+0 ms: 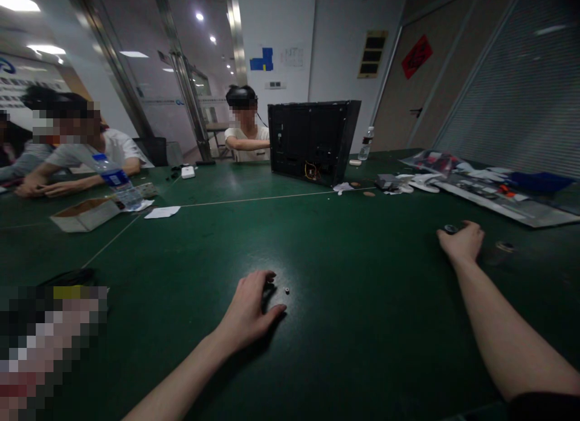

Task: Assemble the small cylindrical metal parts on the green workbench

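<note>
Low over the green table [344,348], my left hand [247,306] is open, its thumb and fingers apart in a curve. Just beyond its fingertips sits a tiny metallic piece [287,291], with a gap to the hand; its kind is too small to tell. Far to the right, my right hand [464,243] is closed around a small dark round object [450,229], whose top shows between thumb and fingers. Beside that hand is a blurred dark cylinder with a lighter rim [504,247].
A black open-backed cabinet [312,140] stands at the table's far side, with a person [247,134] behind it. Leftward are a shallow box [86,215], a water bottle [118,182] and another person [90,149]. A cluttered board [512,197] lies at the right.
</note>
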Demonstrator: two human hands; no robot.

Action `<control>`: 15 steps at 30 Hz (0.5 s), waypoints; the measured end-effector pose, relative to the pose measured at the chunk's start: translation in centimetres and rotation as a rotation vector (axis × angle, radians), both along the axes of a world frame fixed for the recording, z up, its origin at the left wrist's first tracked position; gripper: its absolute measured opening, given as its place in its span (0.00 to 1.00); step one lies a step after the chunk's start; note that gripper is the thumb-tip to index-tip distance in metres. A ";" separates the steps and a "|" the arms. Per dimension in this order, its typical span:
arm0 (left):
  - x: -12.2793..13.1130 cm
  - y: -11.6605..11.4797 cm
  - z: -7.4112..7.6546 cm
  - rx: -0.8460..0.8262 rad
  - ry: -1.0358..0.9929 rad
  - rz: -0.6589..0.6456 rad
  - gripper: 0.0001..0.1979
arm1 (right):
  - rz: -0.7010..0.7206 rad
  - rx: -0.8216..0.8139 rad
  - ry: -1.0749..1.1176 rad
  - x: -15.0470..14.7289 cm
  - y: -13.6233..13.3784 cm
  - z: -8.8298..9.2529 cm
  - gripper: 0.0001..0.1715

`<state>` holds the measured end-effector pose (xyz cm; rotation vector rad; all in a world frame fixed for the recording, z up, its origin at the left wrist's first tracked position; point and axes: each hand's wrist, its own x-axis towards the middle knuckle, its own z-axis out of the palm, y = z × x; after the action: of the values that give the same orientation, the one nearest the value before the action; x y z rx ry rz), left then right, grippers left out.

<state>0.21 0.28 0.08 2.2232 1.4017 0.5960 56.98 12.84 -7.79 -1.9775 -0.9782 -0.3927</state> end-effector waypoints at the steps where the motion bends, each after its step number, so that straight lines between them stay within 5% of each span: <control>1: 0.0 0.0 0.0 -0.003 0.000 0.000 0.25 | -0.040 0.013 0.016 -0.7 0.1 0.5 0.35; 4: -0.1 0.0 -0.1 -0.008 0.000 0.006 0.25 | -0.066 0.051 0.014 -4.7 0.6 2.8 0.40; 7: -0.2 0.0 -0.1 -0.003 0.007 0.008 0.25 | 0.169 0.077 -0.110 -12.4 0.4 5.6 0.33; 12: -0.2 0.2 -0.3 0.009 0.012 0.004 0.23 | 1.099 -0.256 -0.270 -27.7 -3.6 8.0 0.13; 15: -0.2 0.4 -0.7 0.054 0.014 -0.006 0.22 | 1.414 -0.410 -0.389 -33.4 -6.7 7.6 0.13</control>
<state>0.01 0.69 -0.60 2.2776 1.4012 0.6244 23.60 6.12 -0.16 -1.0520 -2.5155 0.2732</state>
